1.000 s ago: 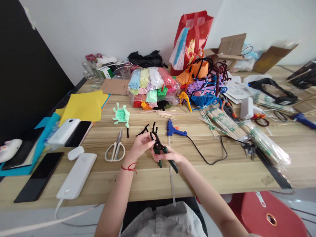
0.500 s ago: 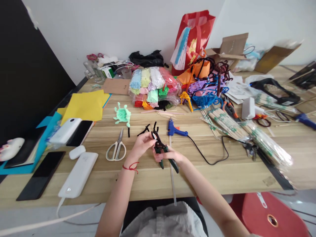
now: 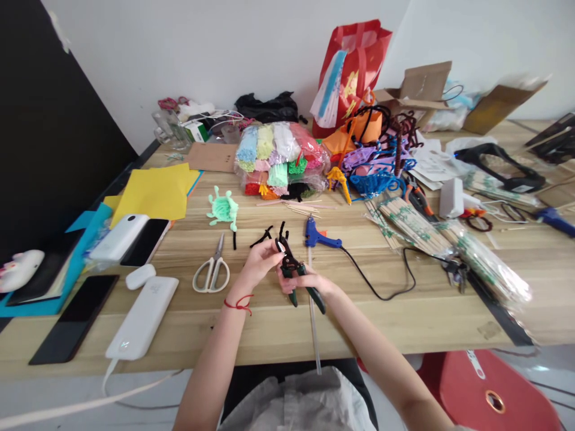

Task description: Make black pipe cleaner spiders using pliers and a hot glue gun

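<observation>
My right hand (image 3: pixel 309 281) is wrapped round the dark green handles of wire-cutting pliers (image 3: pixel 291 263), whose black jaws point up and left, slightly apart. The thumb and fingers of my left hand (image 3: pixel 263 261) are pinched together at the left jaw; what lies between them is too small to make out. Short black pipe cleaner pieces (image 3: pixel 262 236) lie just beyond the hands. A mint green fuzzy figure (image 3: pixel 223 209) with several knobbed limbs rests farther left. White-handled scissors (image 3: pixel 211 272) lie left of my left hand. Right of the pliers is a blue glue gun (image 3: pixel 320 233).
A clear glue stick (image 3: pixel 315 341) crosses the table's front edge. Bagged pipe cleaners (image 3: pixel 283 158) sit at the back, near a red bag (image 3: pixel 353 78). Wooden sticks (image 3: pixel 415 227) lie right, beside the glue gun's cord (image 3: pixel 381 297). A white power bank (image 3: pixel 142 320) lies left.
The jaws of the pliers stand slightly wider apart. Both hands stay in nearly the same place, and the things on the table have not moved.
</observation>
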